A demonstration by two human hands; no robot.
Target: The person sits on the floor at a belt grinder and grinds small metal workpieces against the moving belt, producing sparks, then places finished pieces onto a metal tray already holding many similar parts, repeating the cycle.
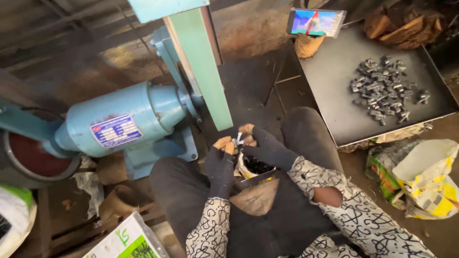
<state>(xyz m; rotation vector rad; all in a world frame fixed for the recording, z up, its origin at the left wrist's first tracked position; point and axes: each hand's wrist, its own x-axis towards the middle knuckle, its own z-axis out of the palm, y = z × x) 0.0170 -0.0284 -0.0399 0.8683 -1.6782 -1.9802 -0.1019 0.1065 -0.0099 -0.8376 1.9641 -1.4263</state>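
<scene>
Both hands wear dark fingerless gloves and meet in front of my knees. My left hand and my right hand pinch one small silvery metal part between their fingertips, just below the green sanding belt of a light blue belt grinder. Under the hands, a small container of dark pieces rests in my lap.
A dark metal tray at the right holds a pile of several small metal parts. A phone with a lit screen leans at the tray's far edge. Plastic sacks lie on the floor to the right, and another bag at bottom left.
</scene>
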